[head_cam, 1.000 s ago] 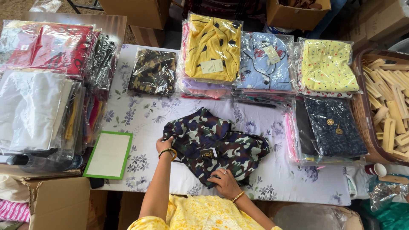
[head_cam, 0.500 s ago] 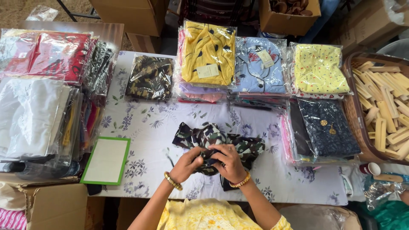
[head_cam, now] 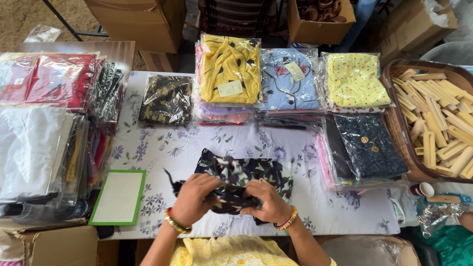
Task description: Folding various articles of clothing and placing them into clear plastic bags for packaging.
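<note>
your left hand [head_cam: 193, 199] and right hand [head_cam: 268, 202] both pinch the dark camouflage cloth garment [head_cam: 244, 180] on the flowery tablecloth [head_cam: 162, 148]. if one grip slips, your neat fold may fall open.

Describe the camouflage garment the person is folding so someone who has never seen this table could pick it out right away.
Start at the floral tablecloth covering the table, then go to its near edge, where the left hand and right hand meet. Between them lies the camouflage garment, loose and partly folded. Unlike the bagged camouflage garment farther back, it has no plastic wrapping.
</note>
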